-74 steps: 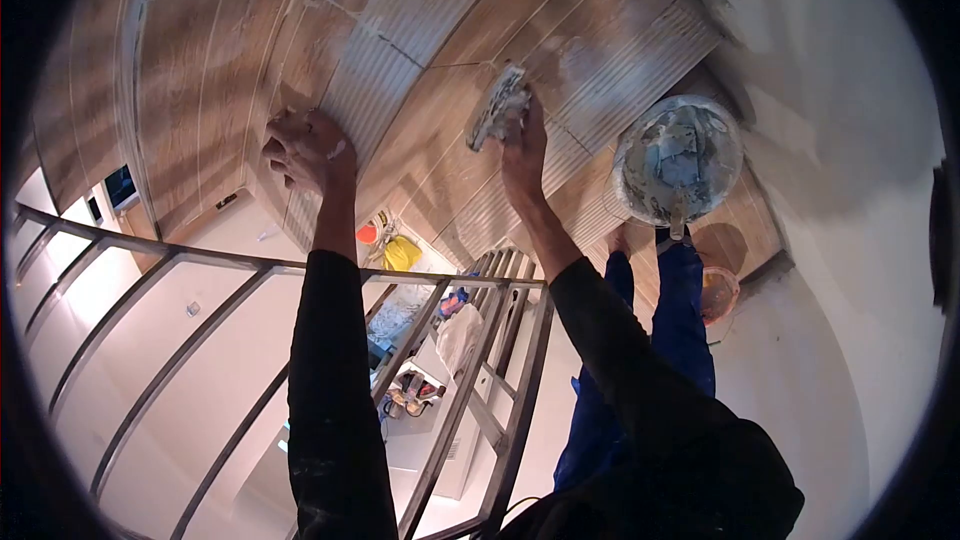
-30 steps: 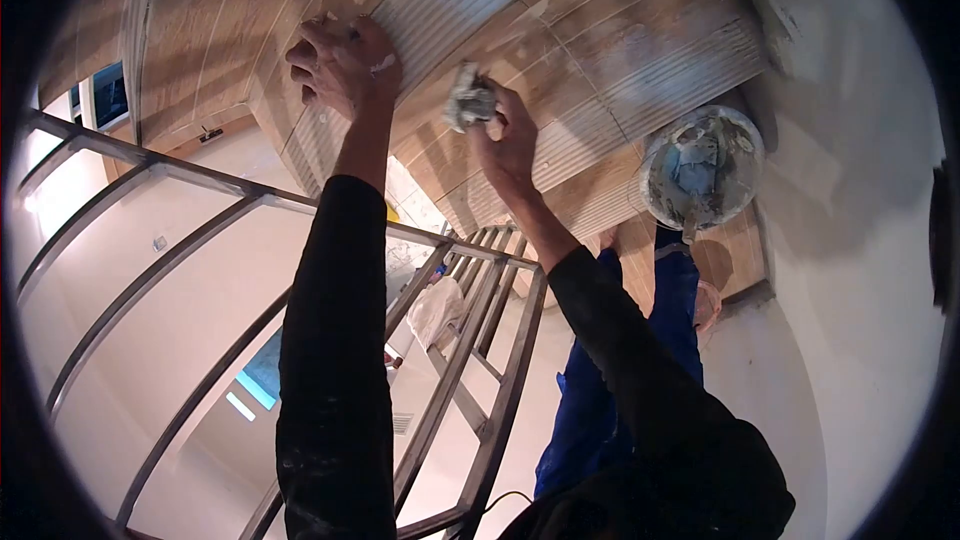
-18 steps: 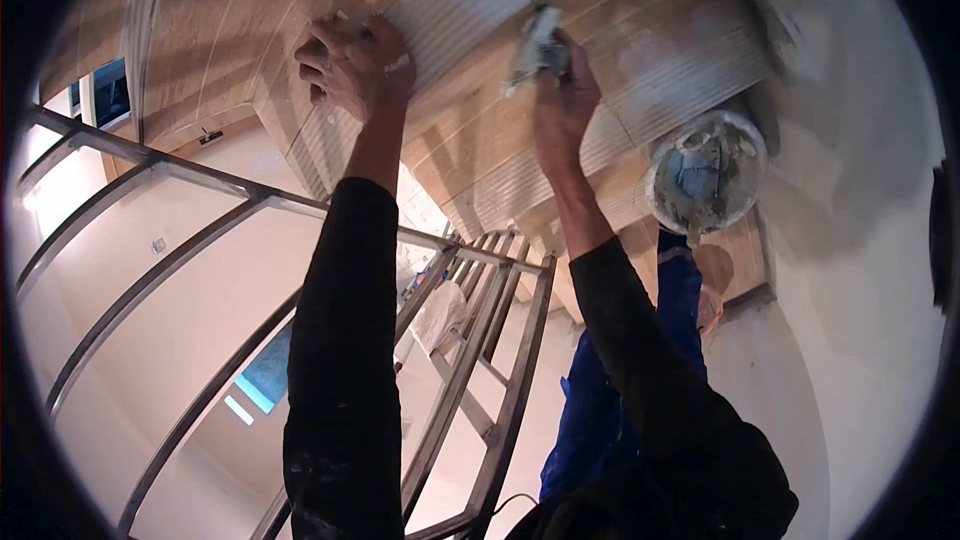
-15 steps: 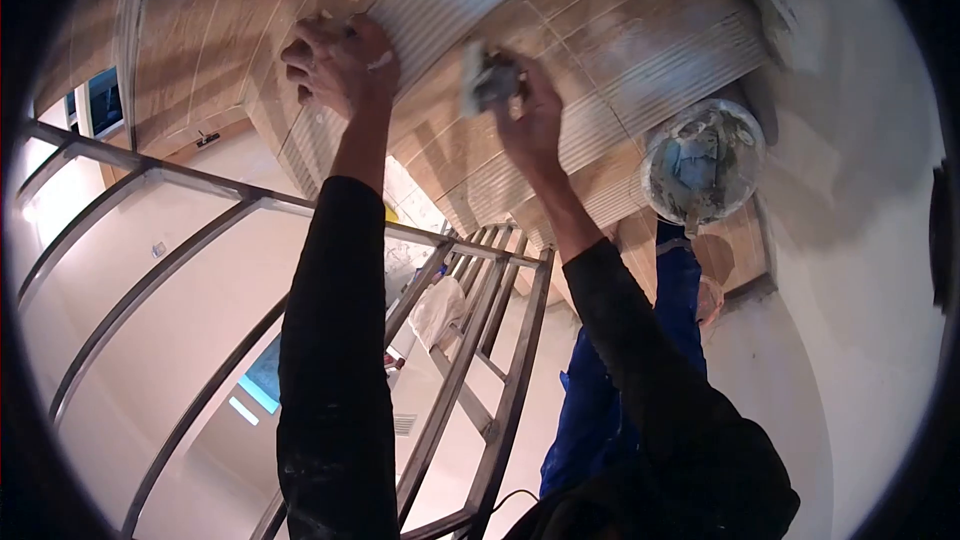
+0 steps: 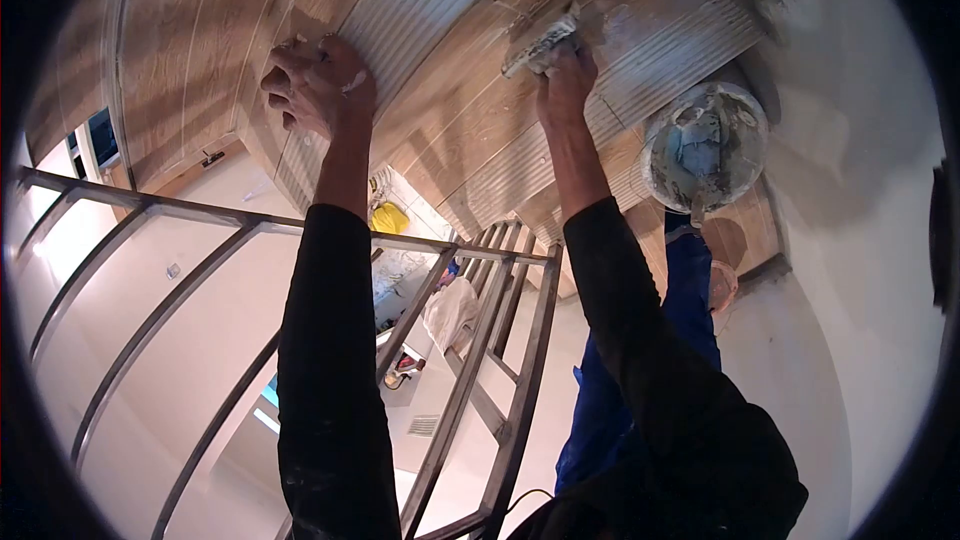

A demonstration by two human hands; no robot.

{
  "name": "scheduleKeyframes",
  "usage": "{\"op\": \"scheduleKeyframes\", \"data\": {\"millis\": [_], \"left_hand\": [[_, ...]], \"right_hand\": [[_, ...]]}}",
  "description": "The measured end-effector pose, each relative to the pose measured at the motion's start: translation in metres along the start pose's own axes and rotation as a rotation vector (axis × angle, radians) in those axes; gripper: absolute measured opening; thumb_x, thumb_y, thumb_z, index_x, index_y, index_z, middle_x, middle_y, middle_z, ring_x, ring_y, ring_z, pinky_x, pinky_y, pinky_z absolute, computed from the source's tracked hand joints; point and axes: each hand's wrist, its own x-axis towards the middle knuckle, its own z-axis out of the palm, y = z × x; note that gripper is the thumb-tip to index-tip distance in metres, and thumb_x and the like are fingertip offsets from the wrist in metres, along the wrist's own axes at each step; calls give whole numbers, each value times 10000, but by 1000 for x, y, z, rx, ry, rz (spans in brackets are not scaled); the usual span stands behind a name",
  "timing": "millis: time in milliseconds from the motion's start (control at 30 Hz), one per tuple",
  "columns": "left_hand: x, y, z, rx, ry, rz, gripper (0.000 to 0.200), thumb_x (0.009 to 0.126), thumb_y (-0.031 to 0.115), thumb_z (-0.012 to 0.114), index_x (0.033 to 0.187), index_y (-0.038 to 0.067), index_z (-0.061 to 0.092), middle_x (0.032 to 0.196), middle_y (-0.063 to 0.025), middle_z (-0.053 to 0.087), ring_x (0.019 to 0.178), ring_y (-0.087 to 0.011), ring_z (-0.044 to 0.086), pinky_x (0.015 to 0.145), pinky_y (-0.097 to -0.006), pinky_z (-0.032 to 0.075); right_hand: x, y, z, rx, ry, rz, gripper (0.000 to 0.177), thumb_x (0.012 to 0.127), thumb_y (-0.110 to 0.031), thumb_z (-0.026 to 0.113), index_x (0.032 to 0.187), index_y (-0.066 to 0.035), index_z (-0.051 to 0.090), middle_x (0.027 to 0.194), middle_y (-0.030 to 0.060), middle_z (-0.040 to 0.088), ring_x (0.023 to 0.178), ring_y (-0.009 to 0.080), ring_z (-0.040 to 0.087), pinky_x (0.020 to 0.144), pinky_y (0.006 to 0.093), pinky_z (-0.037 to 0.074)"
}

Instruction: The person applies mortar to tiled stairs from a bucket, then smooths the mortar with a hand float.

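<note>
My right hand is closed around a flat, whitish, caked pad, held edge-on over a wood-patterned step with pale ribbed strips. My left hand is at the left part of the steps, its fingers curled in and a white smear on its side. I cannot tell whether anything is inside those fingers. To the right of my right hand stands a smeared bucket with a light-blue thing and greyish residue inside.
A metal railing runs along the left and below my arms. A pale cloth hangs by its bars. Beyond the rail lies a yellow item. A plastered wall rises on the right. My blue-trousered leg is under the bucket.
My right hand has moved right and slightly up over the step, turning the pad to a slant. My left hand appears a little lower and further left as the view shifts.
</note>
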Motion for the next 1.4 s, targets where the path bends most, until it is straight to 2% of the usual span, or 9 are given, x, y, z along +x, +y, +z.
{"op": "scheduleKeyframes", "data": {"millis": [67, 200, 567, 600, 767, 1000, 1167, 1300, 1400], "left_hand": [[-1, -2, 0, 9, 2, 5, 585, 876, 436, 612, 1305, 70, 456, 1306, -250, 485, 1228, -446, 507, 944, -614, 423], [-2, 2, -3, -32, 3, 15, 561, 887, 427, 602, 1311, 93, 454, 1313, -246, 480, 1247, -444, 481, 947, -617, 412], [-1, -4, 2, -6, 19, 32, 530, 899, 439, 594, 1295, 110, 468, 1304, -244, 484, 1242, -435, 487, 946, -623, 407], [-1, -2, 0, -9, 11, 25, 539, 897, 443, 597, 1299, 108, 468, 1304, -245, 484, 1238, -435, 491, 943, -620, 409], [-2, -3, 0, -27, -2, 13, 562, 891, 449, 605, 1316, 108, 465, 1306, -244, 486, 1241, -432, 494, 932, -617, 415], [-1, -1, -1, -2, 8, -16, 563, 939, 531, 575, 1366, 172, 501, 1369, -238, 487, 1288, -438, 493, 990, -628, 426], [-2, 0, -4, -32, -16, 12, 562, 938, 527, 578, 1365, 170, 497, 1366, -232, 481, 1298, -440, 476, 1004, -631, 406], [-1, -1, -1, -36, -11, 5, 558, 931, 513, 581, 1361, 168, 495, 1360, -235, 480, 1294, -440, 475, 1003, -631, 401], [-4, -2, -2, -31, 2, 27, 537, 926, 470, 587, 1343, 148, 486, 1323, -240, 477, 1258, -434, 477, 986, -610, 402]], "right_hand": [[-5, -7, -11, -14, 117, 283, 264, 948, -131, 585, 1208, -87, 598, 1114, 33, 646, 995, 202, 637, 836, 471, 554], [0, 7, 1, -77, 118, 331, 261, 951, -154, 585, 1203, -90, 601, 1118, 41, 649, 1001, 211, 645, 831, 484, 559], [-35, -18, 32, -288, -260, -35, 319, 923, -34, 548, 1225, -7, 646, 1041, 10, 665, 930, 111, 614, 866, 295, 523], [-54, -33, 45, -297, -229, 75, 173, 1006, -33, 522, 1097, -15, 668, 980, -8, 639, 890, 88, 566, 822, 267, 484], [-111, -42, 39, -368, -590, 88, 335, 895, 113, 562, 1195, -2, 657, 1032, 33, 684, 999, 104, 629, 927, 274, 503], [-62, -46, -12, -258, -286, 116, 393, 864, 115, 580, 1235, -8, 628, 1092, 45, 663, 1041, 138, 627, 913, 285, 511], [-54, -56, 52, -475, -311, -484, 414, 834, 107, 611, 1232, -6, 624, 1083, 65, 653, 1016, 158, 623, 900, 288, 517], [-63, -28, 69, -756, -212, -661, 441, 759, 70, 715, 1180, -31, 634, 1082, 129, 658, 1006, 255, 663, 878, 327, 545], [-110, -19, 54, -788, -381, -525, 379, 805, -3, 716, 1173, -38, 634, 1094, 139, 666, 990, 285, 669, 855, 352, 553]]}}
